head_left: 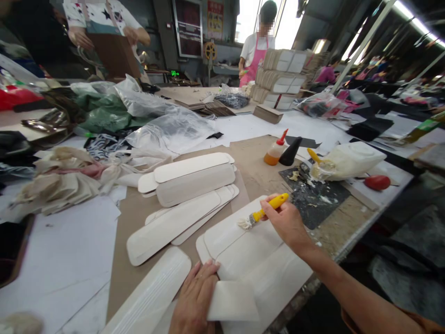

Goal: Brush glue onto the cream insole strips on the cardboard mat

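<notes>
My right hand [283,220] is closed around the yellow handle of a paintbrush [259,214]. Its white-coated bristles touch a pale, rounded-end panel [229,232] that looks wet and glossy. Flat on the edge of the pale sheets lies my left hand [198,294], its fingers stretched out beside a small pale piece [232,301]. To its left is a long glossy strip [153,292] with a rounded end. Beyond the hands, several pale rounded panels [194,181] lie overlapped on brown board [121,278].
A white jug [354,160] with a second yellow-handled brush [314,155] lies on a stained dark mat [321,204]. Nearby stand a red-tipped bottle [276,150] and a black cone [291,152]. Cloth and plastic bags [167,125] crowd the left. Two people stand across the table.
</notes>
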A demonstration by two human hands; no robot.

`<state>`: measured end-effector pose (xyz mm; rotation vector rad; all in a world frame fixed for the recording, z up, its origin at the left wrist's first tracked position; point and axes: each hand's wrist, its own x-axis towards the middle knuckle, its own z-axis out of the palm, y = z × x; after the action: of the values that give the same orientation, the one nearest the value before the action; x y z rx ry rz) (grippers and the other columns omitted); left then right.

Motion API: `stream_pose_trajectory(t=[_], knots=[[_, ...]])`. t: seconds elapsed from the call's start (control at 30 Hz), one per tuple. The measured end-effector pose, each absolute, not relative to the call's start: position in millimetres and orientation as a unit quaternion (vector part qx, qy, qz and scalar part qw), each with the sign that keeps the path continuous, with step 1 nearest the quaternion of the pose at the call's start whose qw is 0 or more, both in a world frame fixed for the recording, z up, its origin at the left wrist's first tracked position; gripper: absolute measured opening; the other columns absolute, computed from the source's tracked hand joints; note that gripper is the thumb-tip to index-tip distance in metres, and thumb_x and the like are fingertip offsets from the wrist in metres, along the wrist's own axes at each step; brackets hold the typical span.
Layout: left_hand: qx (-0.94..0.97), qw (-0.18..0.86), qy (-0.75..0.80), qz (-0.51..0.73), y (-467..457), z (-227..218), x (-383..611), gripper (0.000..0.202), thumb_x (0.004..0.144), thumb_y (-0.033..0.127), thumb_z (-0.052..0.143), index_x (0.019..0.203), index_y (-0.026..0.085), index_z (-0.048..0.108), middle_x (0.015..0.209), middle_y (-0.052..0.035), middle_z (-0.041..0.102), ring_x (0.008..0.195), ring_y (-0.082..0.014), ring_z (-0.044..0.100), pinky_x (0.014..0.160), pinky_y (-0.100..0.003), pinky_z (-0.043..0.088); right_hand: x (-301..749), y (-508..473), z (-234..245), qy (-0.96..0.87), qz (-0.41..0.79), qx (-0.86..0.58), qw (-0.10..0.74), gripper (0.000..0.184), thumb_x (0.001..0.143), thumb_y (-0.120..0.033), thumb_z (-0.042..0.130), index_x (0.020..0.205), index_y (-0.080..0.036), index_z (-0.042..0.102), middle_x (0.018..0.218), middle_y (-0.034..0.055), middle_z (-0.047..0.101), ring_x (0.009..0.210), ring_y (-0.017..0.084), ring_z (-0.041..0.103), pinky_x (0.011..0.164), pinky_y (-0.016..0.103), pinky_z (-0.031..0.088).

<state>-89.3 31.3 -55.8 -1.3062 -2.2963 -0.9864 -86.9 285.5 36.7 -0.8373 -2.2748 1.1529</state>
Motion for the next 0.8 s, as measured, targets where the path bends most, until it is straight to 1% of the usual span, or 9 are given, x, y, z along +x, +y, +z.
stream_pose_trajectory(t=[0.17, 0.33, 0.43, 0.53, 0.7, 0.8], knots=[[-0.458, 0.192, -0.785, -0.369, 34, -62, -92, 0.033, 0.078, 0.003, 0.03, 0.099, 0.016, 0.052, 0.104, -0.0115, 0.068, 0.11, -0.0162, 0.056, 0.102, -0.032, 0.036, -83, 317, 37, -0.852, 0.326, -0.318, 0.259, 0.026, 0.075, -0.045, 0.052, 0.074, -0.02, 0.054, 0.061, 0.0035, 0.06, 0.056, 0.021, 0.063, 0.053, 0.03, 0.047], [-0.464, 0.214, -0.773, -0.376, 36, -66, -92, 0.028, 0.085, 0.016, 0.028, 0.103, 0.016, 0.05, 0.1, -0.0137, 0.068, 0.108, -0.0199, 0.057, 0.1, -0.036, 0.039, -82, 338, 37, -0.878, 0.236, -0.295, 0.294, 0.024, 0.078, -0.042, 0.048, 0.074, -0.02, 0.054, 0.065, 0.0045, 0.061, 0.059, 0.02, 0.06, 0.061, 0.033, 0.046], [-0.463, 0.227, -0.769, -0.378, 36, -69, -93, 0.03, 0.085, 0.014, 0.026, 0.104, 0.017, 0.049, 0.1, -0.0128, 0.069, 0.106, -0.0191, 0.059, 0.1, -0.035, 0.038, -82, 346, 37, -0.891, 0.178, -0.268, 0.321, 0.022, 0.079, -0.04, 0.047, 0.072, -0.02, 0.054, 0.07, 0.0061, 0.061, 0.064, 0.02, 0.059, 0.067, 0.034, 0.045], [-0.46, 0.239, -0.766, -0.38, 36, -73, -95, 0.031, 0.083, 0.011, 0.028, 0.104, 0.019, 0.05, 0.1, -0.0104, 0.069, 0.105, -0.0177, 0.06, 0.099, -0.034, 0.039, -82, 351, 36, -0.896, 0.161, -0.248, 0.332, 0.02, 0.079, -0.038, 0.046, 0.071, -0.02, 0.053, 0.073, 0.0066, 0.061, 0.068, 0.021, 0.058, 0.07, 0.035, 0.045], [-0.469, 0.255, -0.755, -0.38, 38, -75, -97, 0.031, 0.081, 0.011, 0.03, 0.104, 0.016, 0.05, 0.1, -0.012, 0.068, 0.105, -0.0189, 0.059, 0.098, -0.034, 0.041, -81, 348, 38, -0.905, 0.145, -0.207, 0.343, 0.018, 0.081, -0.035, 0.045, 0.07, -0.021, 0.05, 0.074, 0.0061, 0.058, 0.071, 0.02, 0.056, 0.072, 0.034, 0.044], [-0.466, 0.26, -0.756, -0.378, 38, -73, -96, 0.032, 0.079, 0.009, 0.03, 0.103, 0.017, 0.05, 0.1, -0.0115, 0.068, 0.104, -0.018, 0.06, 0.098, -0.033, 0.041, -79, 344, 43, -0.91, 0.143, -0.181, 0.344, 0.017, 0.082, -0.033, 0.045, 0.07, -0.022, 0.049, 0.075, 0.0061, 0.057, 0.073, 0.021, 0.055, 0.073, 0.035, 0.044]])
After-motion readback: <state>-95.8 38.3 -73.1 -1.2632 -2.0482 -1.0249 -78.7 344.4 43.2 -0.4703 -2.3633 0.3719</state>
